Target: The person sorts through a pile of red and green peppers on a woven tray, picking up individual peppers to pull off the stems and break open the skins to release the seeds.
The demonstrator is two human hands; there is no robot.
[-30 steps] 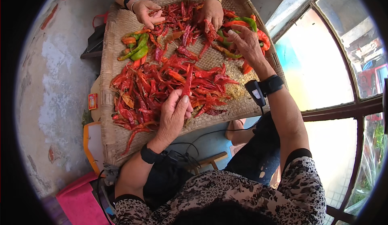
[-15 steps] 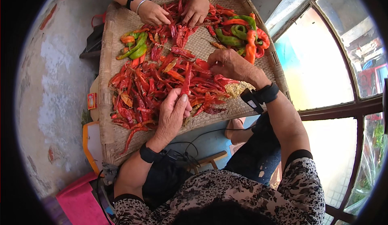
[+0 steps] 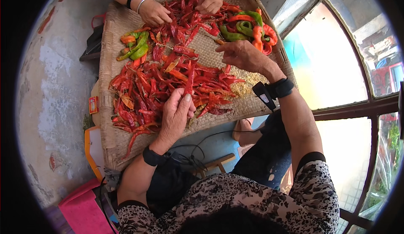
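My left hand [image 3: 177,110] grips a dried red chili pepper [image 3: 190,79] between thumb and fingers, its tip pointing away from me. Below and around that hand spreads a heap of dried red chilies [image 3: 145,89] on a woven tray [image 3: 164,139]. Farther right, my right hand [image 3: 243,57] hovers over the tray with its fingers apart and nothing visible in them. Pale yellow seeds [image 3: 248,82] lie on the weave close beneath its wrist. Fresh red and green peppers [image 3: 252,29] are piled just beyond its knuckles.
Across the tray, a co-worker's hands [image 3: 155,12] touch another part of the chili heap. Green and orange peppers [image 3: 136,44] sit near the left rim. A window [image 3: 328,66] stands on the right, a worn wall [image 3: 59,87] on the left. A small wooden stool [image 3: 221,162] shows below.
My right hand has lifted slightly away from the chilies, its fingers straightening. My left hand still holds the chili. One of the co-worker's hands has moved farther back. The view has shifted a little.
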